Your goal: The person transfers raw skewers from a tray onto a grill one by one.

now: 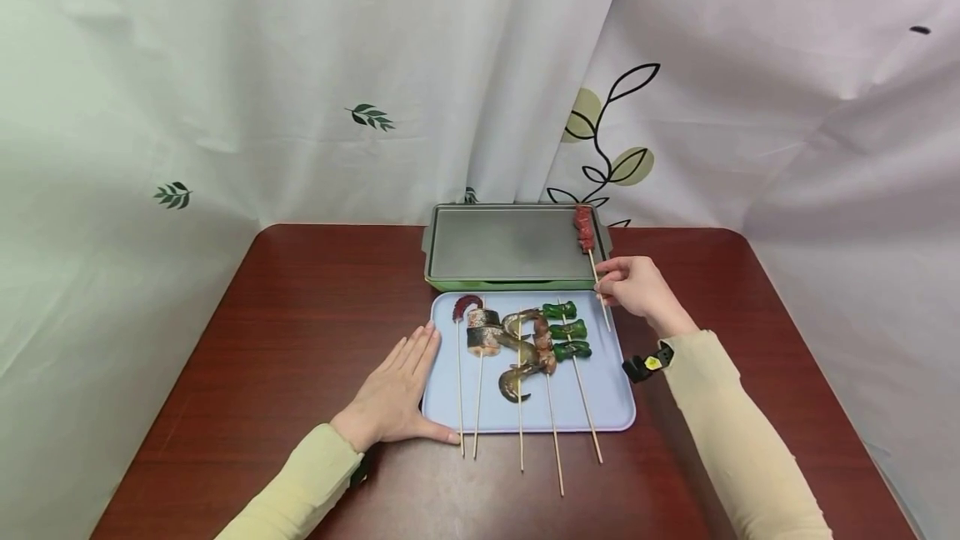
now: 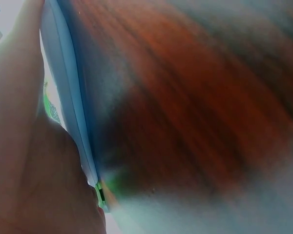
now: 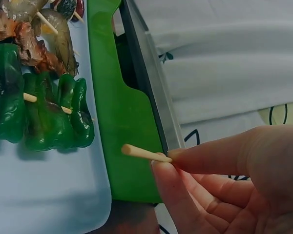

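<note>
Between thumb and fingertips, my right hand [image 1: 636,286] pinches the stick of a red meat skewer [image 1: 584,229]. The meat lies over the right end of the grey griddle plate [image 1: 510,242], its stick slanting toward me; the right wrist view shows the stick's end [image 3: 141,153] past my fingertips. Fingers straight and thumb spread, my left hand [image 1: 393,394] rests at the left edge of the pale blue tray [image 1: 607,402]. On that tray lie a dark red curled tentacle skewer [image 1: 467,307], a fish skewer [image 1: 482,332], a shrimp skewer [image 1: 517,382], a meat chunk skewer [image 1: 544,344] and a green pepper skewer [image 1: 568,329].
The griddle's green base [image 3: 122,131] stands right behind the tray on a dark red-brown wooden table [image 1: 300,315]. Several skewer sticks stick out over the tray's near edge. A white curtain [image 1: 360,65] with leaf prints hangs behind the table.
</note>
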Demonstrator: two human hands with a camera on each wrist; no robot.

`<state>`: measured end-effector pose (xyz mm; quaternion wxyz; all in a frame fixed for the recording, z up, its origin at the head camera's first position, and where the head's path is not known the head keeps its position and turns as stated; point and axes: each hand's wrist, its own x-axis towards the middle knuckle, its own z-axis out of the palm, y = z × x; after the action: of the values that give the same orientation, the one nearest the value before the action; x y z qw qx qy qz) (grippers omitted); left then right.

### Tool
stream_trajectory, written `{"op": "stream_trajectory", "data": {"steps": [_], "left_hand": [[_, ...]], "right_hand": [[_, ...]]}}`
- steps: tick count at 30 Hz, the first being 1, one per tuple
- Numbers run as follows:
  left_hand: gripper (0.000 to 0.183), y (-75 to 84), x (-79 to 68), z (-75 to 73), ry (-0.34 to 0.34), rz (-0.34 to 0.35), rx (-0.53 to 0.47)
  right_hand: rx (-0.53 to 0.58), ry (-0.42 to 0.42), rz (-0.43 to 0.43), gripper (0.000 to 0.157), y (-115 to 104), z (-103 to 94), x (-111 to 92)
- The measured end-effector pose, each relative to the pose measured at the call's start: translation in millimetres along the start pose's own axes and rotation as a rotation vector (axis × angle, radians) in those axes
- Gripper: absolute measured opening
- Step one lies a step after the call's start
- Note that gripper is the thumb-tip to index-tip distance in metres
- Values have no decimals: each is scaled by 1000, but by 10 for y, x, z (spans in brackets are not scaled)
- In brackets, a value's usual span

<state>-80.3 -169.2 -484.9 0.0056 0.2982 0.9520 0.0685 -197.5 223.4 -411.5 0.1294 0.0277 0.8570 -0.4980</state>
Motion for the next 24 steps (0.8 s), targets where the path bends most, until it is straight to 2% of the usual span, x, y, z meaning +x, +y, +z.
{"op": "stream_trajectory", "data": {"steps": [8,14,20,24], "left_hand": [[148,-6,9,4,-6,-1,10],[148,-3,10,4,1,4,20],[148,-42,2,95,41,17,6],[148,-70,1,155,49,15,0]], "right_hand": [[-20,10,13,37,-15,5,1],[-66,35,-19,40,-3,-5,-50],[-174,109,-97,44,-30,-45,-236],[-202,146,-145,43,-62,-64,-397]]}}
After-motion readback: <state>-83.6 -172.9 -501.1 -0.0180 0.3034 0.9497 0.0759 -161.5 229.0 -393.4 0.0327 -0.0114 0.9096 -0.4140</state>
